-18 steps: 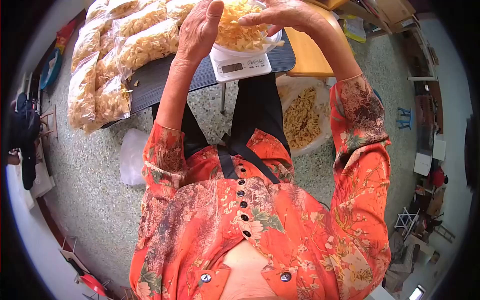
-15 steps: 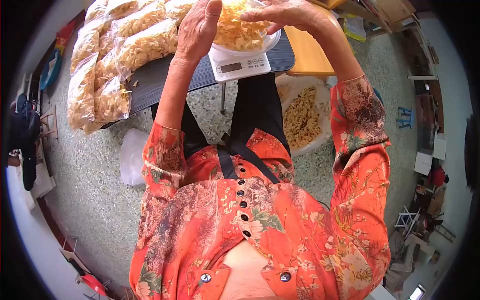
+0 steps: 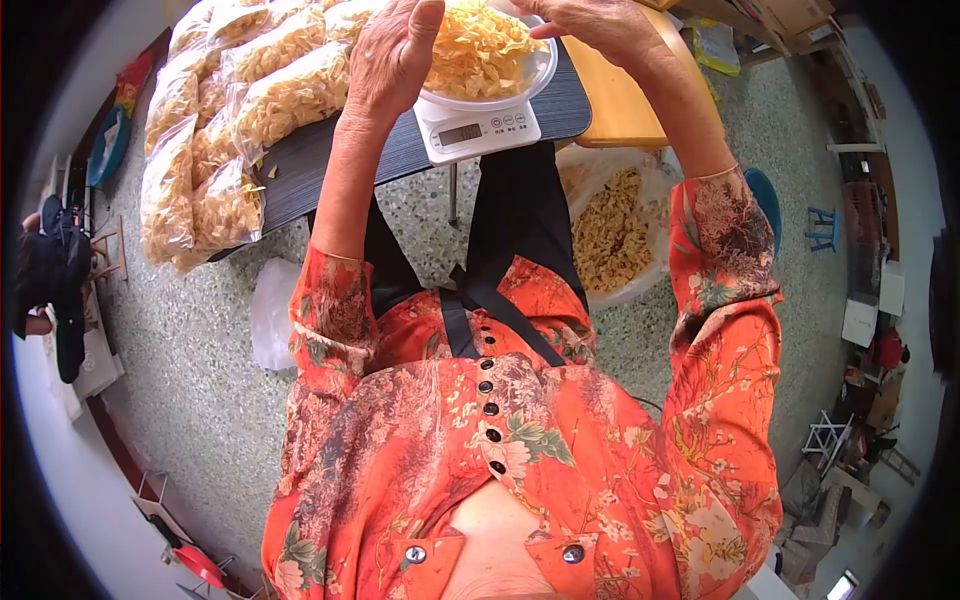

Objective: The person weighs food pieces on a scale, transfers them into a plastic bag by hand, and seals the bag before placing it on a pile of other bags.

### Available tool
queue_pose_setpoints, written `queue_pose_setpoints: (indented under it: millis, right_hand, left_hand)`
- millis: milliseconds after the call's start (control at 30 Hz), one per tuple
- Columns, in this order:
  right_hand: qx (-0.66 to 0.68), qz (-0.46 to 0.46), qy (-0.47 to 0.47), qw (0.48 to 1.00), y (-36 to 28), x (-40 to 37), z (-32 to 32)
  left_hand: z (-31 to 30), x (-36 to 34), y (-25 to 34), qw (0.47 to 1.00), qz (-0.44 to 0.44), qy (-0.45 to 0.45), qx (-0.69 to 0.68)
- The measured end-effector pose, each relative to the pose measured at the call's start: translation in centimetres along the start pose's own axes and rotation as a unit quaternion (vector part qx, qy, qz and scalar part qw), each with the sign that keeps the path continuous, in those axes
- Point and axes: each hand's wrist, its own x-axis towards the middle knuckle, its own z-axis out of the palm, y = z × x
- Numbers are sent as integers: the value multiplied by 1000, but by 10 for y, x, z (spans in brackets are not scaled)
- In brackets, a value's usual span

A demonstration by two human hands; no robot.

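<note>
You are pressing your left hand [image 3: 395, 55], fingers straight and together and gripping nothing, against the left side of a heap of yellow dried pieces [image 3: 485, 50]. The heap is sitting in a white bowl [image 3: 535, 78] on a small digital scale [image 3: 478, 130]. Your right hand [image 3: 590, 20] is hovering over the heap's far right side. Its fingers are partly running out of the top of the frame, so whether they are pinching any pieces cannot be told.

The heap is rising above the rim, so a sideways shove from your left palm could be sending pieces over the far edge. The scale is standing just beside the table's near edge, and a hard push could be sliding the bowl off its platform. Any weight from a leaning hand would likely be skewing the display.

A dark wood-grain table [image 3: 330, 160] is carrying the scale, with filled clear bags [image 3: 200, 150] piling up on its left, some overhanging the edge. A yellow wooden top [image 3: 615, 105] is adjoining it on the right. On the speckled floor [image 3: 190, 400], an open sack [image 3: 615, 235] of the same pieces is lying near your right side, with a crumpled clear bag [image 3: 272, 315] on your left. A blue stool [image 3: 822, 228] and clutter are lining the walls.
</note>
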Motion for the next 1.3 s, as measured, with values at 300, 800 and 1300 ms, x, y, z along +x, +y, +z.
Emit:
queue_pose_setpoints:
  millis: [300,800,1300]
  right_hand:
    - [32,-65,-22,997,-3,-9,4]
    - [239,-292,134,916,-49,-99,0]
    - [352,-90,104,926,14,-213,141]
  left_hand:
    - [-1,3,5,999,6,-32,8]
    - [-41,-20,65,986,62,128,-84]
    - [-28,-210,66,982,-11,-73,-173]
